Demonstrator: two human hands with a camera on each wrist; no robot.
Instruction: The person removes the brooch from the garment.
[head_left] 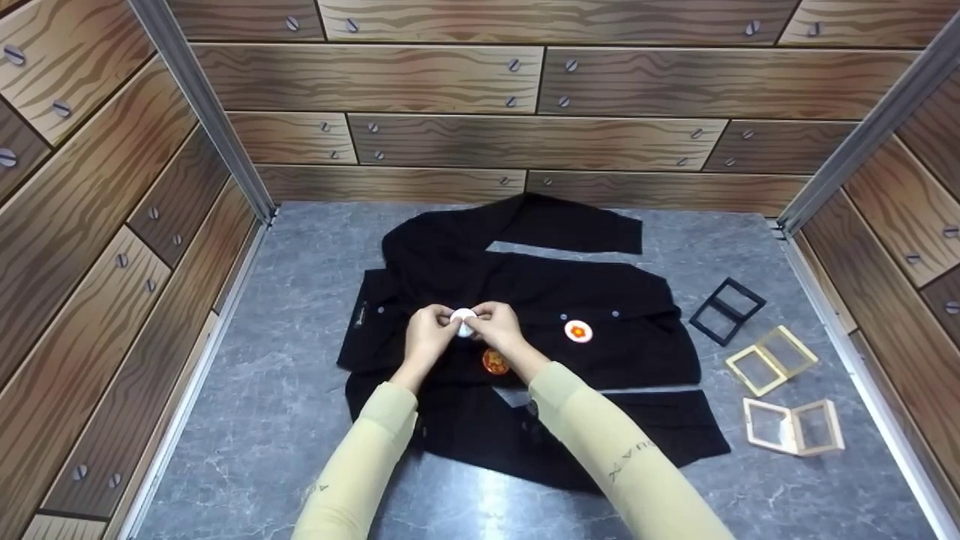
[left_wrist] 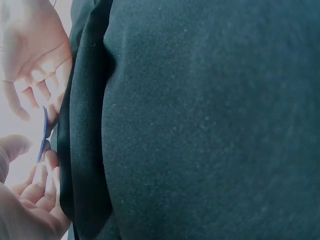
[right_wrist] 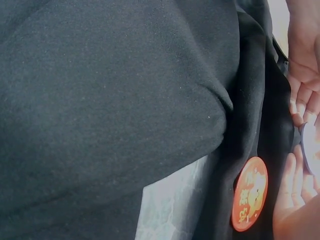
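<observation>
Both hands meet over a black buttoned garment [head_left: 600,285] spread on the grey surface. Between them is a round white badge [head_left: 463,315], its near edge gripped by the fingertips and thumbs of the left hand [head_left: 429,330] and the right hand [head_left: 501,327]. Seen edge-on in the right wrist view, the badge [right_wrist: 309,150] stands close over the dark cloth. Just below the hands, a red badge with gold markings [head_left: 495,362] lies on the garment. To their right sits a white badge with a red flower [head_left: 578,331].
Three hinged double frames stand at the right: a black one [head_left: 727,310], a gold one [head_left: 772,360] and a pale one [head_left: 793,425]. Wood-patterned walls [head_left: 450,79] with metal corner rails enclose the grey surface [head_left: 285,315].
</observation>
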